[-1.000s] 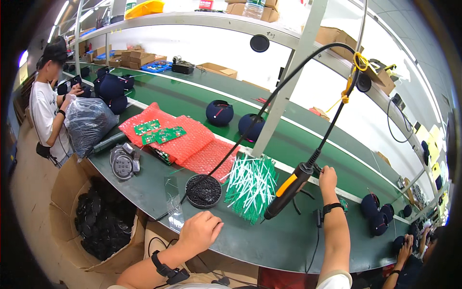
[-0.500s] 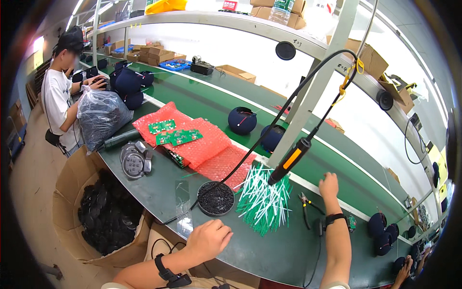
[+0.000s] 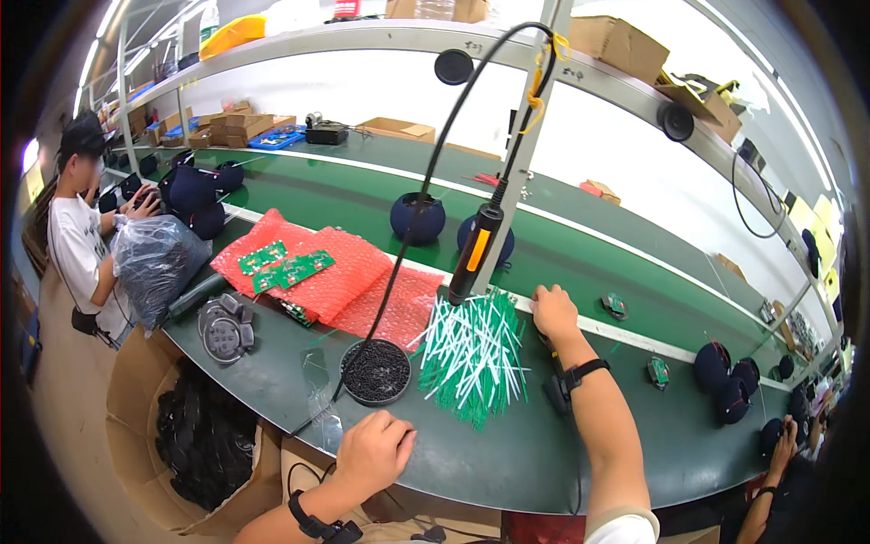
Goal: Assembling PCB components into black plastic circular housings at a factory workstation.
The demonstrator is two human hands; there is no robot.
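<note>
The right hand, just right of the frame's centre, lies palm down on the green bench with its fingers curled together toward the far edge; whether the tips pinch anything cannot be told. It touches the right edge of the heap of white and green cable ties, which fans out at the middle of the frame. The left hand, at the lower centre, rests on the bench's near edge with its fingers loosely bent and nothing in them, just below the round black dish of small dark parts.

The hanging electric screwdriver, black with an orange stripe, dangles on its cable right above the ties, between the two hands, with no hand on it. A swing could make it knock the right wrist or scatter the loose ties. The dish sits close to the left knuckles, so a careless push would likely spill the small parts over the near edge. The red bubble wrap with green circuit boards, left of centre, lies clear of both hands.
</note>
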